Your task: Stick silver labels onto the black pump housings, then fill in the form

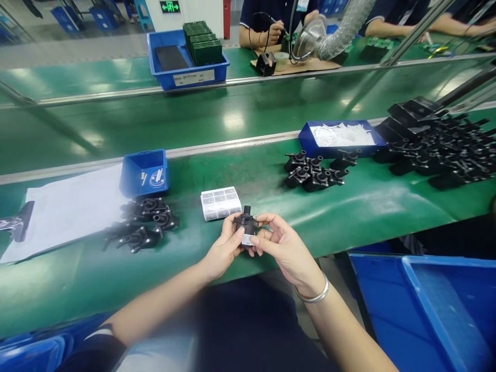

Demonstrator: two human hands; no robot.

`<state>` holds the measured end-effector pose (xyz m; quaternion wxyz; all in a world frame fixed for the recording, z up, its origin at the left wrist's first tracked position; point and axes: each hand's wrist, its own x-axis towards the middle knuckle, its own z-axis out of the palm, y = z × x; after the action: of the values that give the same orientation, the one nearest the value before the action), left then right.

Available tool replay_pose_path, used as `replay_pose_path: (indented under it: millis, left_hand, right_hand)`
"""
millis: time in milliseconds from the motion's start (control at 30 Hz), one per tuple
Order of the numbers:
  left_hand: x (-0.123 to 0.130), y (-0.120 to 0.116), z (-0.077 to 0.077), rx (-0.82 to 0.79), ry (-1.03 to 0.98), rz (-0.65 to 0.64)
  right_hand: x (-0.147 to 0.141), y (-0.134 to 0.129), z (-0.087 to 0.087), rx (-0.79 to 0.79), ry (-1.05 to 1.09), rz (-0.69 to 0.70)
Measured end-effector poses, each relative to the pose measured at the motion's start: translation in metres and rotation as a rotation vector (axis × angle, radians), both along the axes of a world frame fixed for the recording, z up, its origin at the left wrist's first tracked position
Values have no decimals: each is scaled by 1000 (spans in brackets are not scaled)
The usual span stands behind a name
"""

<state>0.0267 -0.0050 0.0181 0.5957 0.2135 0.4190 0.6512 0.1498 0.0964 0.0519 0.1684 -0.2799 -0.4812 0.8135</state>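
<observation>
Between both hands, over the front edge of the green bench, is a small black pump [246, 222] with its spout pointing up. A white printed label [248, 239] sits on its lower side. My left hand [225, 248] wraps the pump from the left, thumb against the body beside the label. From the right, my right hand [284, 248] grips it too, thumb on the label's right end and fingers around the back. Just behind the hands lies a sheet of printed labels [220, 203], its edge curled.
Black pumps form one group [145, 222] at left and another group [315, 170] right of centre. A large pile of pumps [445, 147] fills the far right. Blue bins [144, 173] and a box of white strips [343, 135] stand behind. A co-worker's hand [276, 32] shows across the line.
</observation>
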Motion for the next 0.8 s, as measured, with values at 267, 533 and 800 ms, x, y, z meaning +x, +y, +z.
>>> replay_pose_path:
  millis: [267, 533, 800]
  left_hand:
    - [0, 0, 0, 27, 35, -2]
    - [-1, 4, -3, 38, 89, 131]
    - [-11, 3, 17, -23, -108, 54]
  right_hand:
    - [3, 0, -1, 152, -75, 50]
    - [40, 30, -1, 714, -376, -299]
    - [26, 23, -4, 465, -261, -238]
